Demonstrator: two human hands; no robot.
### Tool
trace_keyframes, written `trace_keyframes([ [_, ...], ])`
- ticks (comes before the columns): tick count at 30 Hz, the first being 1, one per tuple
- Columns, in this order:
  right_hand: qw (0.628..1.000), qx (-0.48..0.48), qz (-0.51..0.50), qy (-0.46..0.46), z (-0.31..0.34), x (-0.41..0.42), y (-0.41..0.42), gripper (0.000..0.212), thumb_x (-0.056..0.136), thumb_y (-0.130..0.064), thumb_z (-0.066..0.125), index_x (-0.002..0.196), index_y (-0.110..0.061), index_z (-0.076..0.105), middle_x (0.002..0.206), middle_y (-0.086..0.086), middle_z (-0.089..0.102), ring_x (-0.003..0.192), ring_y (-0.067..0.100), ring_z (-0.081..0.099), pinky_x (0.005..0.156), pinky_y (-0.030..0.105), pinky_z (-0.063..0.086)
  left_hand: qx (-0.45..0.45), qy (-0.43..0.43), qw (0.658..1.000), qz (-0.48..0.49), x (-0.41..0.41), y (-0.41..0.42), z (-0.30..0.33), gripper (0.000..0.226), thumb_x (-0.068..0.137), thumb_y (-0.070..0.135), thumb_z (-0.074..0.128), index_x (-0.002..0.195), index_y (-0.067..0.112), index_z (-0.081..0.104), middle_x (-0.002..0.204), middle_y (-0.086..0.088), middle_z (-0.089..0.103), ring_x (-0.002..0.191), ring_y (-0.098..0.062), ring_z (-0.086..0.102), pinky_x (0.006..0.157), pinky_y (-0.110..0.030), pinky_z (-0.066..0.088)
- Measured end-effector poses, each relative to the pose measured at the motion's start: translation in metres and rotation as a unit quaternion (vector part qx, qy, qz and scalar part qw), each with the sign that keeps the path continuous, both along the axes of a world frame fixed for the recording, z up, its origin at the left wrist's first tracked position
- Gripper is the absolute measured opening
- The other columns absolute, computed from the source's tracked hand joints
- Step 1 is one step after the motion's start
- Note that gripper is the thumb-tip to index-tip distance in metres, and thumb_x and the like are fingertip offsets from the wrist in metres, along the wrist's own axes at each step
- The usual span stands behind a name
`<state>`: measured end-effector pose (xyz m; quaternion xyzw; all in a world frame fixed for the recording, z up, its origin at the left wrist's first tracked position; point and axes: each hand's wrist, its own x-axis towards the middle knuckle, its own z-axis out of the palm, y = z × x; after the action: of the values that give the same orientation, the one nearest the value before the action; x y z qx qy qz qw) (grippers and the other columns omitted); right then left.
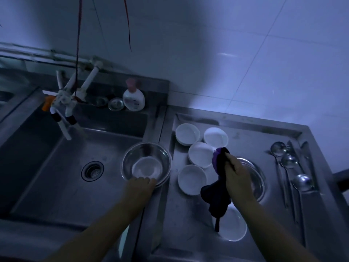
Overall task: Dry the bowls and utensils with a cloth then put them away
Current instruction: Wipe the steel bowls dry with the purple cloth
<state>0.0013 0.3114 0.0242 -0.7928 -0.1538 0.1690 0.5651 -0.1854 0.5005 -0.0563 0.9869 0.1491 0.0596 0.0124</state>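
My left hand (141, 186) grips the near rim of a steel bowl (146, 163) held over the right side of the sink. My right hand (237, 178) grips a dark purple cloth (217, 190) that hangs down over the drainboard. Under that hand lies another steel bowl (255, 174), partly hidden. Several white bowls (201, 155) sit on the drainboard, one more white bowl (233, 226) near the front. Steel spoons and ladles (289, 159) lie in a row at the right.
The sink basin (56, 167) with its drain (92, 171) fills the left. White taps (66, 103) stick out over it. A soap bottle (134, 98) and small glass dishes (115, 104) stand on the back ledge. The tiled wall (226, 53) rises behind.
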Motion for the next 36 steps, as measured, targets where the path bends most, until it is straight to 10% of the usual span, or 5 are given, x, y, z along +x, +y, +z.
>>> trace_keyframes([
  [4,1.000,-0.015,-0.017,-0.009,-0.002,-0.011,0.000,0.038,0.097,-0.009,0.048,0.089,-0.045,0.058,0.084,-0.027,0.060,0.073,-0.020,0.056,0.064,-0.002,0.039,-0.003,0.067,0.998,-0.016,0.001,0.005,-0.011,0.040,0.044,0.038,0.090,0.055,0.017,0.058,0.046,0.001,0.052,0.036,-0.018,0.051,0.038,-0.019,0.033],
  [12,0.997,-0.045,-0.057,-0.006,-0.019,-0.014,-0.008,0.034,0.098,-0.009,0.044,0.125,-0.027,0.056,0.111,-0.016,0.059,0.101,-0.001,0.054,0.082,0.005,0.034,0.006,-0.005,0.999,-0.050,-0.006,0.005,-0.001,0.030,0.053,0.033,0.085,0.059,0.016,0.062,0.049,0.000,0.056,0.039,-0.017,0.054,0.041,-0.017,0.037],
  [22,0.979,-0.078,-0.188,-0.002,-0.009,-0.013,-0.048,0.032,0.098,-0.012,0.044,0.125,-0.016,0.060,0.119,0.007,0.062,0.110,0.023,0.056,0.100,0.042,0.043,-0.061,-0.098,0.975,-0.187,0.018,-0.026,0.012,0.038,0.062,0.019,0.079,0.098,0.013,0.070,0.094,-0.003,0.070,0.078,-0.020,0.067,0.069,-0.028,0.054],
  [27,0.961,-0.074,-0.266,0.002,-0.002,-0.029,-0.087,0.033,0.098,-0.009,0.044,0.126,-0.017,0.058,0.113,-0.002,0.057,0.104,0.013,0.052,0.089,0.026,0.037,-0.169,0.010,0.963,-0.212,0.044,-0.069,-0.001,0.017,0.083,0.025,0.059,0.097,0.017,0.060,0.091,-0.002,0.061,0.084,-0.023,0.057,0.062,-0.034,0.046],
  [36,0.941,-0.097,-0.323,0.010,-0.015,-0.027,-0.153,0.034,0.098,-0.009,0.043,0.129,-0.015,0.056,0.124,0.005,0.059,0.114,0.019,0.054,0.101,0.038,0.042,-0.300,0.214,0.922,-0.115,0.079,-0.132,-0.042,0.034,0.095,0.040,0.043,0.106,0.009,0.052,0.115,-0.009,0.058,0.109,-0.024,0.053,0.086,-0.030,0.036],
])
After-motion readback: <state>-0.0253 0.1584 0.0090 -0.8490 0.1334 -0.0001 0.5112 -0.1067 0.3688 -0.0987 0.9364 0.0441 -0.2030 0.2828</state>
